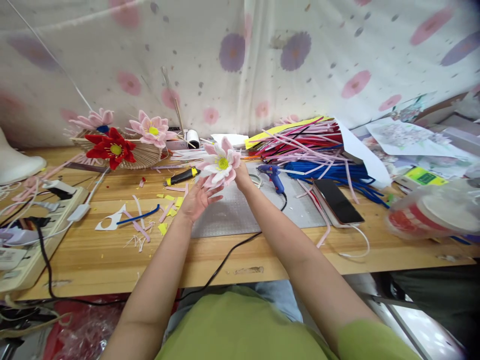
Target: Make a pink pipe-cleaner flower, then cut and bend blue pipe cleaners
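A pink and white pipe-cleaner flower (222,164) with a yellow-green centre is held up over the grey cutting mat (221,220). My right hand (243,178) grips it from behind on the right side; the petals hide most of those fingers. Just below and left of the petals is my left hand (198,201), palm up with its fingers spread. Its fingertips come close to the lower petals, and whether they touch I cannot tell. A blue glue gun (274,177) lies on the mat to the right of the flower.
Finished flowers, one red (111,149) and one pink (152,129), sit on a woven basket at the left. Pipe-cleaner bundles (300,142), a phone (337,201) and a plastic-wrapped cup (427,212) occupy the right. A cutter (183,176), scraps and a power strip (48,235) lie leftward; a black cord (225,262) crosses the front.
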`<state>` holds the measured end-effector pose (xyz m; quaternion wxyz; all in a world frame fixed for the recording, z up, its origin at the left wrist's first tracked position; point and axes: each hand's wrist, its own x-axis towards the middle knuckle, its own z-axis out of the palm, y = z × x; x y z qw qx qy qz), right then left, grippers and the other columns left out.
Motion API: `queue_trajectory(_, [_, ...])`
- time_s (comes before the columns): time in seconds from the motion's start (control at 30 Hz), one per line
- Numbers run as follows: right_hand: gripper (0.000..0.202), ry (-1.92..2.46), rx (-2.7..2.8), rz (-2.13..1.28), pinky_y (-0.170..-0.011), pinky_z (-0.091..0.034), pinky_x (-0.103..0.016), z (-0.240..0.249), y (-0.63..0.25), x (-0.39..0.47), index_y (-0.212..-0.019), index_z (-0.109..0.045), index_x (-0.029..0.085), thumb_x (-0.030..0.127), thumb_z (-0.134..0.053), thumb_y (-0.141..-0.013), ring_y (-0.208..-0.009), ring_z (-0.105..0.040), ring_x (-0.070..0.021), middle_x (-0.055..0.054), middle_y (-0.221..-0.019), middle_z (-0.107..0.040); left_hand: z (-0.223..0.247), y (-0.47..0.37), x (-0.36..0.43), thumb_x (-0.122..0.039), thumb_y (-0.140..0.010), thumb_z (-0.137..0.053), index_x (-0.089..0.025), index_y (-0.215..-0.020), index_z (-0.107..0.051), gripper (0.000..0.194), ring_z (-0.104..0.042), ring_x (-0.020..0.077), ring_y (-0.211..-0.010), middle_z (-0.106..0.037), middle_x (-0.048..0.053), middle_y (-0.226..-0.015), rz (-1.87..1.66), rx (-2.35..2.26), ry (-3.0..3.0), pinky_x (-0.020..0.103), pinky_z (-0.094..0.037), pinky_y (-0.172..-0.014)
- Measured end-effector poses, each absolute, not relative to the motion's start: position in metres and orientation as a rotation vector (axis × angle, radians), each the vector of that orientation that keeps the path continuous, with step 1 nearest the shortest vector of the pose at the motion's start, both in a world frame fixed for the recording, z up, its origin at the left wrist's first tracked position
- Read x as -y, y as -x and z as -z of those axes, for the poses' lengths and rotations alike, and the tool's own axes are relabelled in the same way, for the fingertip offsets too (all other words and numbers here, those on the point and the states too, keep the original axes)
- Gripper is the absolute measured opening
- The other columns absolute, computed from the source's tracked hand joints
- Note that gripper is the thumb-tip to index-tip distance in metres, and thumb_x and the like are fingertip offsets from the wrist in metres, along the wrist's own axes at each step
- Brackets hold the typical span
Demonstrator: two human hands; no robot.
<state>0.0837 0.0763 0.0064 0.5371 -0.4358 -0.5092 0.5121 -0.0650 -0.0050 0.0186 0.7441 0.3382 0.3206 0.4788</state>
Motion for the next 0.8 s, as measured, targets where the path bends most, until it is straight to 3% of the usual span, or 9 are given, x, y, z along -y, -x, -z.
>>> queue_trajectory(0.07, [0.027,1.049,1.184,-1.102,-0.073,-0.042,-0.028,-0.012,-0.083,-0.076,-0.069,-0.05,0.019,0.04,-0.04,-0.082,-0.075,-0.051,-0.0147,-0.001,-0.071,-0.055,-0.021,0.07,0.009,-0.061,-0.077,-0.045,-0.019,-0.112,-0.055,0.056,-0.062,0.0234,-0.096,-0.062,0.013,-0.109,-0.956,-0.736,-0.697,0.034,-0.053,-0.073])
queue_trajectory(0.17, [0.029,1.024,1.24,-1.071,-0.072,-0.042,-0.027,-0.018,-0.079,-0.074,-0.063,-0.047,0.02,0.041,-0.04,-0.081,-0.072,-0.049,-0.0141,0.0,-0.066,-0.052,-0.024,0.072,0.013,-0.064,-0.076,-0.042,-0.019,-0.115,-0.054,0.061,-0.063,0.0222,-0.094,-0.063,0.012,-0.105,-0.916,-0.746,-0.659,0.032,-0.054,-0.071])
queue_trajectory(0.33, [0.027,0.993,1.244,-1.132,-0.068,-0.041,-0.026,-0.017,-0.073,-0.07,-0.066,-0.047,0.021,0.043,-0.041,-0.08,-0.068,-0.046,-0.0133,0.0,-0.065,-0.05,-0.023,0.063,0.011,-0.035,-0.075,-0.062,-0.021,-0.102,-0.061,0.03,-0.065,0.0141,-0.08,-0.067,0.003,-0.089,-0.995,-0.807,-0.65,0.021,-0.053,-0.063])
queue_trajectory(0.47, [0.024,0.969,1.241,-1.134,-0.066,-0.04,-0.025,-0.013,-0.072,-0.071,-0.068,-0.047,0.021,0.041,-0.041,-0.079,-0.066,-0.044,-0.0129,0.0,-0.066,-0.049,-0.016,0.057,0.007,-0.021,-0.07,-0.068,-0.018,-0.09,-0.063,0.021,-0.064,0.009,-0.065,-0.066,-0.001,-0.073,-1.102,-0.853,-0.65,0.016,-0.052,-0.057])
queue_trajectory(0.57, [0.026,1.018,1.241,-1.074,-0.066,-0.04,-0.025,-0.009,-0.076,-0.077,-0.063,-0.044,0.021,0.042,-0.041,-0.079,-0.067,-0.043,-0.0129,0.001,-0.065,-0.046,-0.012,0.058,0.009,-0.034,-0.073,-0.065,-0.019,-0.092,-0.063,0.024,-0.064,0.0092,-0.063,-0.067,0.0,-0.074,-1.089,-0.819,-0.597,0.017,-0.052,-0.054])
queue_trajectory(0.67, [0.026,1.03,1.222,-1.013,-0.069,-0.039,-0.026,-0.003,-0.08,-0.084,-0.062,-0.043,0.021,0.042,-0.043,-0.078,-0.071,-0.044,-0.0136,0.0,-0.068,-0.046,-0.011,0.059,0.015,-0.055,-0.074,-0.054,-0.016,-0.095,-0.064,0.046,-0.066,0.0142,-0.068,-0.069,0.008,-0.087,-0.933,-0.728,-0.606,0.02,-0.053,-0.051])
queue_trajectory(0.73, [0.026,0.996,1.217,-0.996,-0.072,-0.039,-0.026,0.0,-0.08,-0.087,-0.065,-0.044,0.021,0.043,-0.043,-0.078,-0.074,-0.045,-0.014,0.0,-0.071,-0.047,-0.012,0.057,0.019,-0.057,-0.072,-0.055,-0.014,-0.094,-0.065,0.049,-0.066,0.0158,-0.069,-0.069,0.011,-0.094,-0.871,-0.7,-0.657,0.02,-0.052,-0.048])
queue_trajectory(0.8, [0.026,0.966,1.223,-0.988,-0.073,-0.039,-0.027,0.002,-0.079,-0.088,-0.067,-0.046,0.021,0.044,-0.042,-0.078,-0.074,-0.046,-0.014,0.0,-0.071,-0.048,-0.012,0.052,0.022,-0.049,-0.069,-0.064,-0.015,-0.09,-0.066,0.04,-0.066,0.0145,-0.067,-0.07,0.01,-0.092,-0.911,-0.734,-0.714,0.019,-0.05,-0.046])
